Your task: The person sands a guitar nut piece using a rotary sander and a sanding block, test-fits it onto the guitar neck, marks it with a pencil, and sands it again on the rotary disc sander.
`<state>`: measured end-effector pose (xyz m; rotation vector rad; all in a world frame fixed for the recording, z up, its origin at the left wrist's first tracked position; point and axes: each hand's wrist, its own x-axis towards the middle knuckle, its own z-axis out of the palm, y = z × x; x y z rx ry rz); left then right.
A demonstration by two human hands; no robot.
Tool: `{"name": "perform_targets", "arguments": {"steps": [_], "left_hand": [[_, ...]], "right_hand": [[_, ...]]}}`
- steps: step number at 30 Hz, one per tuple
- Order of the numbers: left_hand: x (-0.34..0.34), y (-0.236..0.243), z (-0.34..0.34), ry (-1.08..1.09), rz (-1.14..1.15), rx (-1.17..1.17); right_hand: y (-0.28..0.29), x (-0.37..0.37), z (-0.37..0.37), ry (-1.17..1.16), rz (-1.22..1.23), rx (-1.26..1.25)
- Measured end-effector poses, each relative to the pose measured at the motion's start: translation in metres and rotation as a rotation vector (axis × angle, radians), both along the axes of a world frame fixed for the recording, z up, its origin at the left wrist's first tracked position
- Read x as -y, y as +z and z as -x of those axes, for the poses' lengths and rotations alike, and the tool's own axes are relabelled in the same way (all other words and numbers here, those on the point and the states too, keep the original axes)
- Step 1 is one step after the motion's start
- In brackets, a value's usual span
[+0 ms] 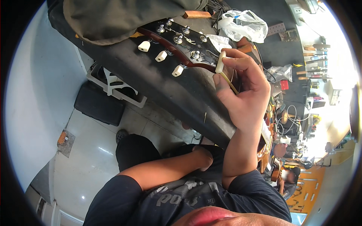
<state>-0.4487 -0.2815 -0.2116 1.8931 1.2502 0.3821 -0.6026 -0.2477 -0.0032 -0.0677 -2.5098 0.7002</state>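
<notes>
A guitar headstock (177, 39), black-faced with reddish-brown sides, lies on the dark padded bench. Metal posts stand on its face, and cream tuner buttons (161, 56) stick out along the near side. At the neck end of the headstock, my right hand (245, 81) pinches a small off-white bar, a guitar nut (221, 62), between thumb and fingers. Just below it runs the pale edge of the fretboard (229, 83), mostly covered by my hand. My left hand (203, 157) rests low by my lap, bent over, its fingers hidden.
A dark cloth bag (98, 19) covers the bench's far left end. Beyond the headstock lie a wooden block (197, 14) and a clear plastic bag (243, 26). Hand tools (316, 60) hang on the right wall. Another person (288, 180) sits at the far right with a guitar.
</notes>
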Motion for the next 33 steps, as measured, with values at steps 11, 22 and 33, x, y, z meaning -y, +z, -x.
{"name": "perform_targets", "arguments": {"steps": [11,22,33], "left_hand": [[-0.006,0.0,-0.002,-0.032,-0.008,-0.005],[-0.009,-0.006,-0.006,-0.018,-0.003,-0.014],[-0.003,-0.001,-0.005,0.003,0.031,-0.043]], "right_hand": [[-0.002,-0.001,0.001,0.016,0.022,-0.025],[-0.003,0.001,0.0,-0.015,0.026,-0.022],[-0.001,0.003,0.001,-0.078,0.08,0.056]]}}
